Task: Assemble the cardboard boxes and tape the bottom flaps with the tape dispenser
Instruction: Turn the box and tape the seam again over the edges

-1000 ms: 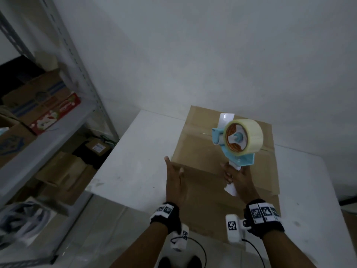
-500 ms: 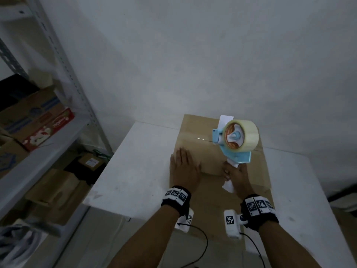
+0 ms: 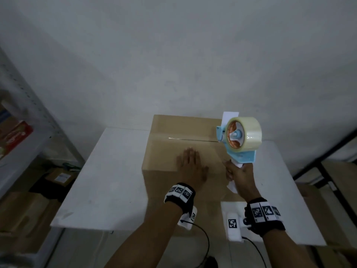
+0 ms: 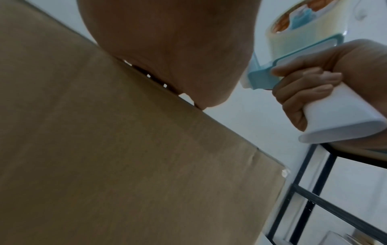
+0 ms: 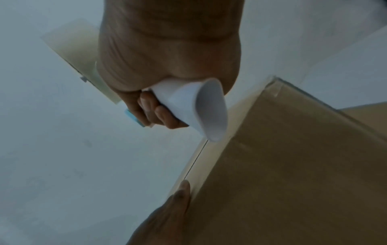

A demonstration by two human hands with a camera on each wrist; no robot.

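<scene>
A brown cardboard box (image 3: 170, 151) stands on the white table (image 3: 108, 171), flaps closed on top, with a strip of clear tape along the seam. My left hand (image 3: 190, 167) lies flat, fingers straight, on the box top near its front edge; the left wrist view shows the palm (image 4: 167, 49) pressed on the cardboard (image 4: 104, 149). My right hand (image 3: 239, 173) grips the white handle of the blue tape dispenser (image 3: 240, 140), raised above the box's right side. The right wrist view shows fingers (image 5: 159, 114) curled round the handle (image 5: 199, 107).
A metal shelf rack (image 3: 17, 132) with cartons and a red package stands at the left. More cardboard boxes (image 3: 29, 209) sit on the floor beneath it. A black frame (image 3: 324, 163) and flat cardboard are at the right. The wall is close behind the table.
My left hand has slid from the box's near left edge onto its top, toward the middle. The right hand has carried the dispenser to the right, off the seam's end.
</scene>
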